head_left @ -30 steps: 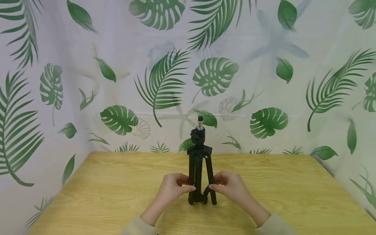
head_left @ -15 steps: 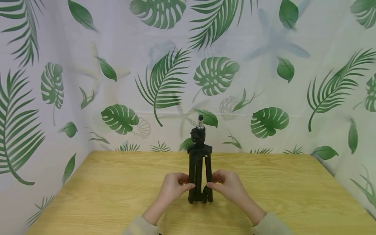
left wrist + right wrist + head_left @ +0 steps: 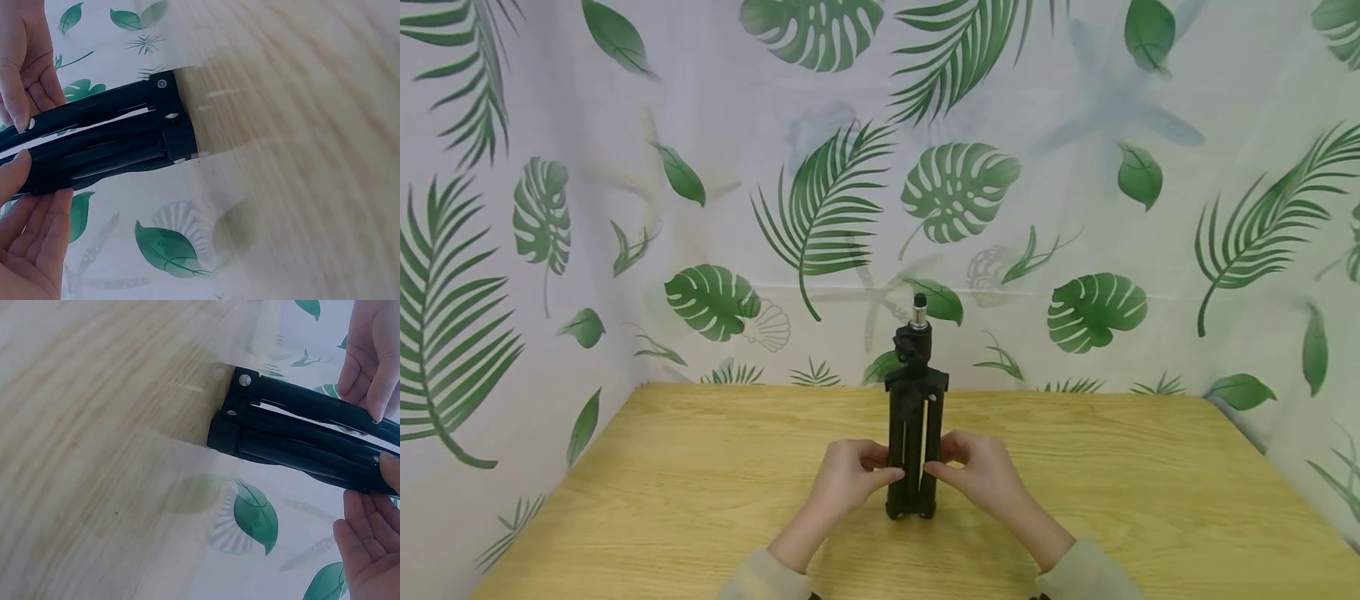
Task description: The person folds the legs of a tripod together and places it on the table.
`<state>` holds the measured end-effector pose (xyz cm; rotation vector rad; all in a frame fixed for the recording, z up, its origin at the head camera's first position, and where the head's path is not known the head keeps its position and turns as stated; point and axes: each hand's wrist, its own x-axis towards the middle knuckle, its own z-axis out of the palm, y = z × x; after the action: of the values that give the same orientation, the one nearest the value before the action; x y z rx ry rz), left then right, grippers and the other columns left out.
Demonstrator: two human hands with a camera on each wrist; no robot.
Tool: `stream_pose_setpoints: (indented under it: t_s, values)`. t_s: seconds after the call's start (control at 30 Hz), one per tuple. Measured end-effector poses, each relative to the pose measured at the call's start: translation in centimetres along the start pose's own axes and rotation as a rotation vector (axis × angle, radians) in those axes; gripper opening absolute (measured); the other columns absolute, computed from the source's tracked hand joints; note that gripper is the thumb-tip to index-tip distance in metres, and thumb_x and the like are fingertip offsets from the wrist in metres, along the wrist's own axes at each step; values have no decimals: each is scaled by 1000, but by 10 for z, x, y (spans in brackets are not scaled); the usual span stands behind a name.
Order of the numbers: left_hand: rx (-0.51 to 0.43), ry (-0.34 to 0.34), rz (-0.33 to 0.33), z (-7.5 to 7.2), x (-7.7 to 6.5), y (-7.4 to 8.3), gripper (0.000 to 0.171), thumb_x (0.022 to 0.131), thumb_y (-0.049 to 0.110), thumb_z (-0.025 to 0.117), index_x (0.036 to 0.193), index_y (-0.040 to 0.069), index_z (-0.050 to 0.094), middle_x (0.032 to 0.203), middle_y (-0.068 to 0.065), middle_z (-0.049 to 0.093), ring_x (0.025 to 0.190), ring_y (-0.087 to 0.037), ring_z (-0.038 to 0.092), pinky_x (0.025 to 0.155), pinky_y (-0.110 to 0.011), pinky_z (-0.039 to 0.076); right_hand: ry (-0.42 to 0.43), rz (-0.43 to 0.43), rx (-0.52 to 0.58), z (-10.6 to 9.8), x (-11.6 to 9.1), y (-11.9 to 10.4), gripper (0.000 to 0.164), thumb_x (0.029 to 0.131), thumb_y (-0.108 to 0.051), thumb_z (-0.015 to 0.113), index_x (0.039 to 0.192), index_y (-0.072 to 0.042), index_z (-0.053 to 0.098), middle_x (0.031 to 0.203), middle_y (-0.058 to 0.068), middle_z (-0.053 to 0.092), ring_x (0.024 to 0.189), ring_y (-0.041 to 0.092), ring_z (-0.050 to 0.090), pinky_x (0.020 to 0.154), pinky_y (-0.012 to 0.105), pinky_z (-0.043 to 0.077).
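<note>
A small black tripod (image 3: 913,417) stands upright on the table, its legs folded close together and a silver stud with a black tip at its top. My left hand (image 3: 847,477) pinches the left leg between thumb and fingers, low down. On the other side my right hand (image 3: 982,468) pinches the right leg at about the same height. In the left wrist view the tripod's legs (image 3: 100,140) lie side by side with a narrow gap, and the left hand (image 3: 37,244) holds the near one. The right wrist view shows the right hand (image 3: 375,537) likewise.
The wooden table (image 3: 700,467) reaches back to a white cloth (image 3: 865,100) printed with green leaves, which hangs behind and at the sides. Light sleeves (image 3: 765,577) cover the forearms.
The tripod's right leg has swung inward from a splayed angle to lie alongside the others. My right hand moved left with it; the left hand kept its hold.
</note>
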<state>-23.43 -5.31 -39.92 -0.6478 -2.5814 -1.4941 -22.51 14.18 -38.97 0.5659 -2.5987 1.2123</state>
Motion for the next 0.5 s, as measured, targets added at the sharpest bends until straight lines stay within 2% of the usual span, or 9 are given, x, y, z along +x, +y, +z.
stream_pose_setpoints:
  t_s: [0.23,0.37,0.5]
  values:
    - [30,-8,9,-1,1,0,17,74,19,72,84,5,70,77,-2,66,69,-11,59,57,-24,46,-60,-10,-11,-3,1,3,15,74,-15,72,85,-8,64,79,-2,64,75,14,61,71,38,49]
    - [40,-11,10,-1,1,0,17,74,19,72,84,5,70,76,-2,66,69,-11,58,57,-24,46,-154,-2,-13,-7,3,8,25,72,-18,74,92,-5,63,85,2,64,78,20,60,73,41,48]
    - [43,-11,2,-1,0,2,18,74,19,72,84,4,69,76,-2,66,69,-11,58,58,-24,46,-269,9,-97,-6,6,18,29,71,-19,75,90,-1,62,85,9,63,77,24,60,69,38,48]
